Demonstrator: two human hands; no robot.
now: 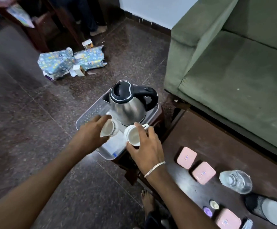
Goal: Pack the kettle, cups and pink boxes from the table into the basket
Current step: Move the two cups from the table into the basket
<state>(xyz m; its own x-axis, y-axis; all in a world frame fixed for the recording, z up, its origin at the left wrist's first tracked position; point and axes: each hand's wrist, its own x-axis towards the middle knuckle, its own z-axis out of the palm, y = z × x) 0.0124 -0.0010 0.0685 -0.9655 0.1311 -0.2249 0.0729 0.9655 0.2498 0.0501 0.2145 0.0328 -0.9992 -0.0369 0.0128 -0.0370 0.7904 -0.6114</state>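
two tilted cups (134,136), mouths nearward

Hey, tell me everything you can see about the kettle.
The kettle has a shiny steel-looking body, a closed black lid with a pale ring, a black handle on the right and a spout pointing left. It stands upright at the far end of the clear plastic basket, resting on its floor.

Floor (35,113) is laid in dark speckled stone tiles with thin pale joints. White wall (151,7) is edged by a dark skirting (148,24). Green upholstered sofa (233,66) is set at right. Dark wooden furniture legs (40,32) are noted top left, with blue patterned wrapping paper (60,63) lying on the floor nearby.
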